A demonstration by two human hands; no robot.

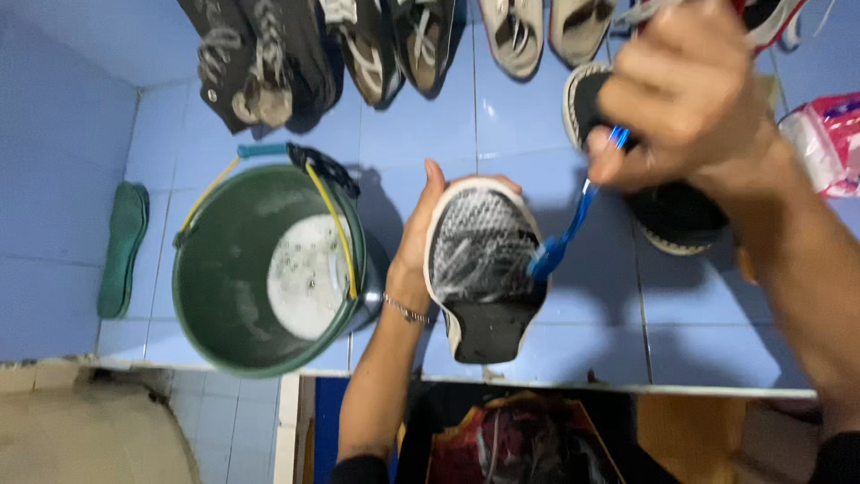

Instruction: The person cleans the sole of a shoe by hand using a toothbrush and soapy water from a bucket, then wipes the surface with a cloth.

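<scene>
Shoe sole scrubbed with a brush above a blue tiled floor.

A green bucket (269,269) of foamy water is set on the blue tiled floor (502,125), near its left wall. Just beside it, a black shoe (484,269) is held sole-up, gripped from the left by the curled fingers of the left hand (417,242). The blue brush (569,229), its head touching the sole, is clenched in the right hand (685,99).

A home washing area, likely a bathroom or wash corner. Blue tiled floor (502,125) and walls, a green bucket (224,269) of soapy water, and shoes (358,45) lined up in a row show it.
</scene>
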